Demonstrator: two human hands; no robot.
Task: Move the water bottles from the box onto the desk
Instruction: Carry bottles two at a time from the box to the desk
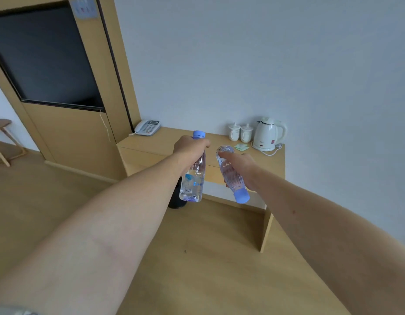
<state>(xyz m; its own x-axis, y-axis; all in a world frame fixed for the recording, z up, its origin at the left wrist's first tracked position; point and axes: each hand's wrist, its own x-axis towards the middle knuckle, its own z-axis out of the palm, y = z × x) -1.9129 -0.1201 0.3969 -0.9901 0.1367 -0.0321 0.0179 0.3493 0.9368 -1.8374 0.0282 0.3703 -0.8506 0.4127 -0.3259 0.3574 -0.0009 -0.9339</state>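
A phone (pixel 148 127) sits at the left end of the desk (pixel 165 142). The left hand (pixel 190 147) grips a water bottle (pixel 193 178) by its neck, cap up. The right hand (pixel 244 169) wraps around another bottle (pixel 231 176), cap down. Both bottles are in the air in front of the desk. Cups (pixel 240 132) and a kettle (pixel 267 134) stand at the right.

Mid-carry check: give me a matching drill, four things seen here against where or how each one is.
Things:
1. clear water bottle in the left hand
2. clear water bottle in the right hand
3. white electric kettle
4. grey desk telephone

States:
A. far left corner of the desk
B. held cap down
C. held cap up
D. right end of the desk, beside two white cups

Pairs: 1-C, 2-B, 3-D, 4-A
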